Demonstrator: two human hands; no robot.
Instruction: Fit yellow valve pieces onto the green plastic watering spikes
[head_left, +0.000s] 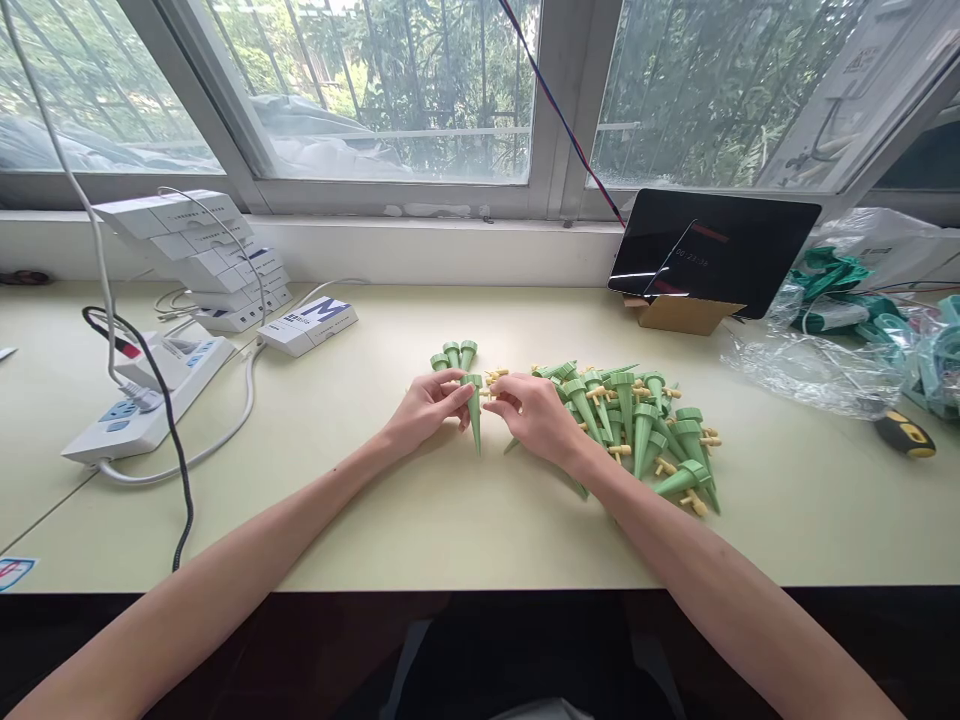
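Note:
My left hand [433, 409] is closed around a green plant watering spike [475, 415], its tip pointing down toward me. Close to its right side, my right hand [534, 408] pinches at a small yellow valve [486, 393], mostly covered by the fingers; whether it sits in the spike I cannot tell. Just beyond the left hand stand several more green spikes [451, 352] with their caps up. Beside and partly under my right wrist lies a heap of green spikes [643, 430], mixed with yellow valves [664, 467].
At left are a white power strip [154, 400] with cables, stacked white boxes [225, 260] and a single white box [310, 325]. A black tablet [712, 250] leans on a cardboard stand [690, 314] at back right. Clear plastic wrapping [814, 370] and a yellow-black tape measure [905, 434] lie far right.

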